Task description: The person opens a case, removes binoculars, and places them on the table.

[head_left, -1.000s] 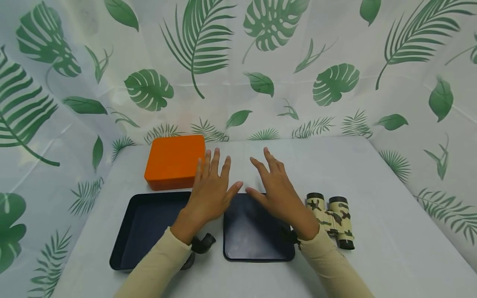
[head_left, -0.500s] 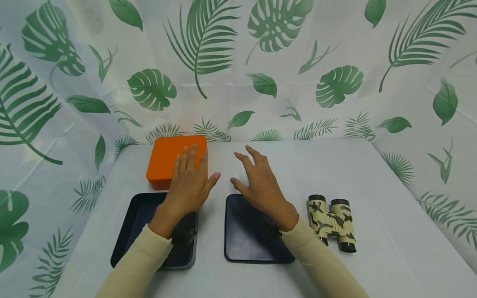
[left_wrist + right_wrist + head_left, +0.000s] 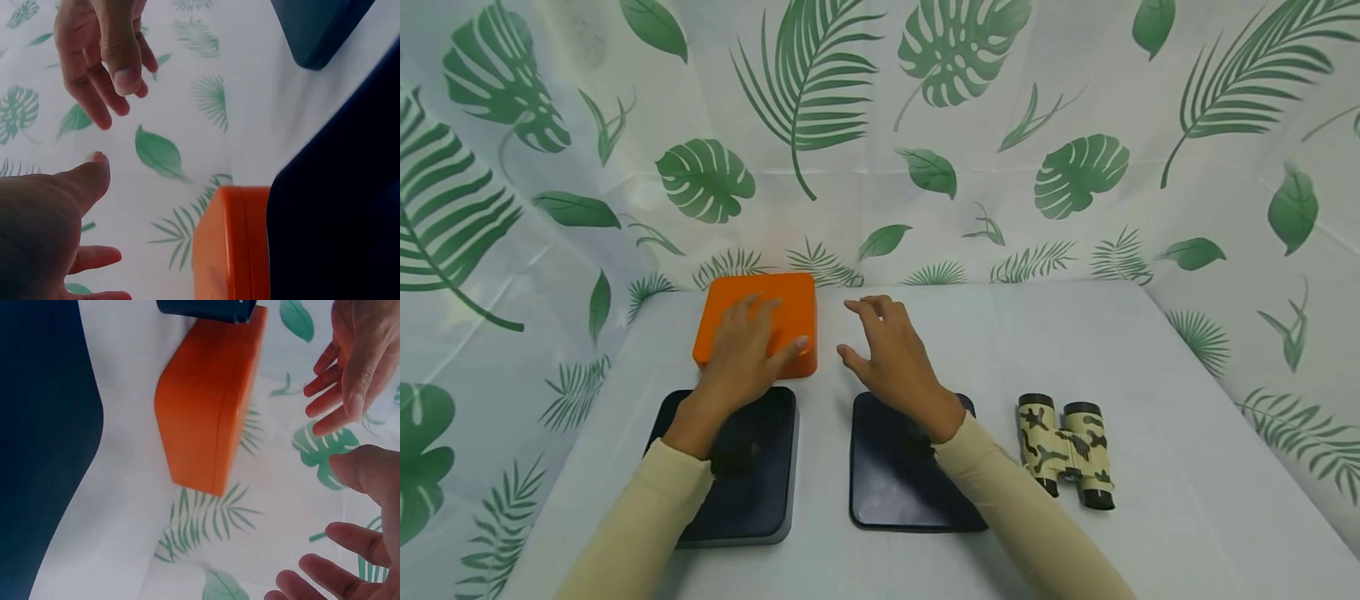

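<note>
An orange lidded box (image 3: 795, 304) lies at the back left of the table. Over its front left part hovers my left hand (image 3: 737, 354), its fingers loosely bent and holding nothing. My right hand (image 3: 891, 354) is held in the air just right of the box, fingers slightly curved around nothing. In the left wrist view a gap separates my left hand (image 3: 44, 219) from the box (image 3: 225, 250). The right wrist view shows my right hand (image 3: 369, 531) apart from the box (image 3: 197, 406) too.
A dark navy tray (image 3: 775, 467) sits under the left forearm. A flat dark navy panel (image 3: 887, 492) lies to its right, partly under the right wrist. Camouflage-patterned binoculars (image 3: 1067, 450) rest at the right. A leaf-print cloth (image 3: 850, 208) hangs behind the white table.
Both hands have moved left toward the orange box, the left one coming over it. Their fingers have bent more. The box, tray, panel and binoculars keep their places on the table.
</note>
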Motion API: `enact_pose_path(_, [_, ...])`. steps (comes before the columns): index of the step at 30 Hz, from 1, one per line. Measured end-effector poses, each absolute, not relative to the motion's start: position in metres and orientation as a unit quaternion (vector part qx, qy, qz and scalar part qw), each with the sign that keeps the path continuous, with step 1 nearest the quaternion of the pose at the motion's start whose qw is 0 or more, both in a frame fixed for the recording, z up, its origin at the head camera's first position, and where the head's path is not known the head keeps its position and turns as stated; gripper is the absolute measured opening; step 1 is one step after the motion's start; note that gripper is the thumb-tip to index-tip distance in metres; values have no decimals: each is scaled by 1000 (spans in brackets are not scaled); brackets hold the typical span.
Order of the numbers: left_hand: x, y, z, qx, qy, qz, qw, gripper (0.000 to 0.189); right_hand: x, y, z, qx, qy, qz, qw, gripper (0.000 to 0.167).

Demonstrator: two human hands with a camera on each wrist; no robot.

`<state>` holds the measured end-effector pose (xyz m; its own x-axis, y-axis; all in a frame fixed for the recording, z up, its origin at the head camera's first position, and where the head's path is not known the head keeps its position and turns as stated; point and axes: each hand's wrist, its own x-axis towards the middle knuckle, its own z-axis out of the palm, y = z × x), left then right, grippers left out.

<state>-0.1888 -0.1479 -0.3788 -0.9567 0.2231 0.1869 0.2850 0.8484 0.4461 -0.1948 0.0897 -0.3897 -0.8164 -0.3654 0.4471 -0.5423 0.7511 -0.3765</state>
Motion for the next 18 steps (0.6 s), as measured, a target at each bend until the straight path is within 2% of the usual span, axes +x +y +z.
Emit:
enact_pose_path(13, [-207,-177,-371,-68,-954,-287,54,71,-216,67,-393,243,-914,284,159,57])
enact_pose_path(18, [-214,-189,-371,-42,-952,-300,45,72,-226,58,-394,226,-915,318,106,58])
